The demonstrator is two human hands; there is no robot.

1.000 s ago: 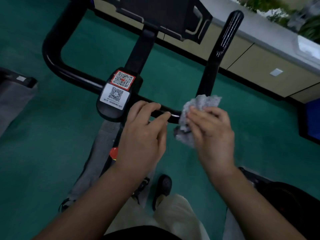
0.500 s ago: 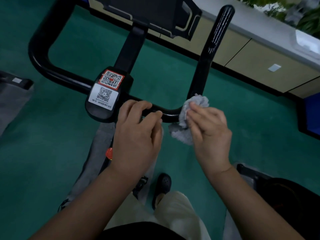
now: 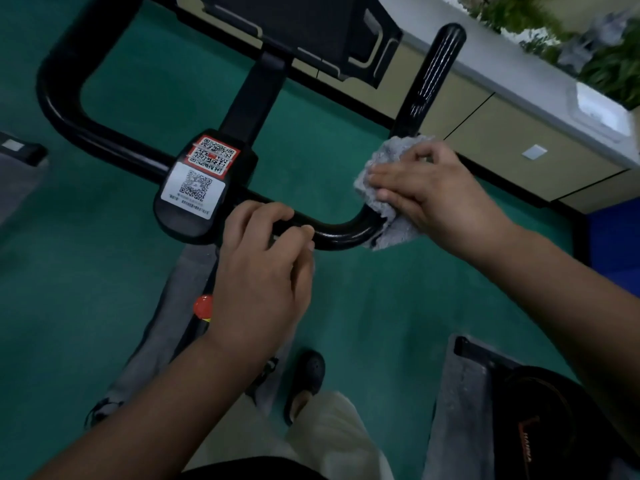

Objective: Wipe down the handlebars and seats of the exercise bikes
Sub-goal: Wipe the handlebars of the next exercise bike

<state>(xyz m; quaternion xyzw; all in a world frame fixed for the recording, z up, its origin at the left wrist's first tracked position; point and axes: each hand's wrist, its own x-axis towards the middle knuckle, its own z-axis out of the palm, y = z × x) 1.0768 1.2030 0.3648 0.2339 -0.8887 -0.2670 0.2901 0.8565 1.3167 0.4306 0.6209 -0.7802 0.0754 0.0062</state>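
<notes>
A black exercise-bike handlebar [image 3: 332, 233] curves in a U across the upper half of the head view, its right arm rising to a ribbed grip [image 3: 436, 74]. My left hand [image 3: 263, 271] grips the cross bar just right of the centre clamp [image 3: 204, 188], which carries QR-code stickers. My right hand [image 3: 429, 188] wraps a grey cloth [image 3: 381, 188] around the bar's right arm, just above the bend. A black seat [image 3: 554, 417] with orange lettering shows at the lower right corner.
Green carpet covers the floor. A beige cabinet [image 3: 519, 147] with a white top runs along the upper right, plants above it. The bike's console [image 3: 311, 26] sits at top centre. My pale trouser leg and dark shoe [image 3: 308, 379] stand below the handlebar. A red knob [image 3: 202, 304] sits on the frame.
My right hand with the cloth has slid from the lower bend of the bar up onto the right arm. My left hand keeps its grip on the cross bar.
</notes>
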